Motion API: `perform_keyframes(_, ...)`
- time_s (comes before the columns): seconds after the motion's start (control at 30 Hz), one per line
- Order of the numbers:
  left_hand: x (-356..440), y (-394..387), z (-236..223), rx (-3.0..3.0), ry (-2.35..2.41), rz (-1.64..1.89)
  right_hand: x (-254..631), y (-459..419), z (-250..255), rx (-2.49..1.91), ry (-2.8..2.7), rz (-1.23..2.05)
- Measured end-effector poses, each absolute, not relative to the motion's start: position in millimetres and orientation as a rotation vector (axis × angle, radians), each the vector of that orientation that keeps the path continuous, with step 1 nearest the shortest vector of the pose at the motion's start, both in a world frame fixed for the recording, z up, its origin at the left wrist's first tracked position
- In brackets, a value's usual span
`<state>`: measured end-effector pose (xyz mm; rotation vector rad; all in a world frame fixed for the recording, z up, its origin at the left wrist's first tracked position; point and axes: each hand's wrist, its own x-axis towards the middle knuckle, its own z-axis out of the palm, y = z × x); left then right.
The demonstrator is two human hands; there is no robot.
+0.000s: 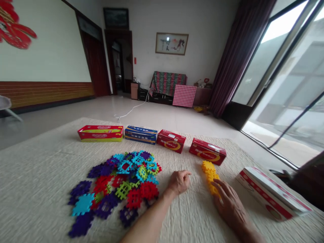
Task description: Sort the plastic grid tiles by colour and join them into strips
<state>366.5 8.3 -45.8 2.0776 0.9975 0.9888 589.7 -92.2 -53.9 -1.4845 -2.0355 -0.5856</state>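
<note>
My left hand (178,182) rests on a cream quilted cover (37,189), with its fingers loosely curled and holding nothing. It lies just right of a loose pile of flat interlocking plastic pieces (124,182) in purple, red, blue and green. Further right, my right hand (229,202) has its fingers spread against a stack of yellow plastic pieces (210,177). The stack's lower end is partly hidden by those fingers.
Beyond the pile, several printed cardboard boxes stand in a row, including a red-and-yellow box (100,133) and a blue box (141,134). A white-and-red box (272,194) lies at the right. A floor cable (131,109) runs behind the cover.
</note>
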Motion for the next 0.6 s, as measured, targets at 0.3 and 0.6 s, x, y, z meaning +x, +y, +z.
perform_keyframes(0.3, 301, -13, -1, 2.128, 1.134, 1.052, 447, -96, -50, -1.459, -1.874, -0.176)
perform_keyframes(0.6, 150, -35, -7, 2.257, 1.621, 1.214, 329, -52, -15, -1.276, -1.886, 0.090)
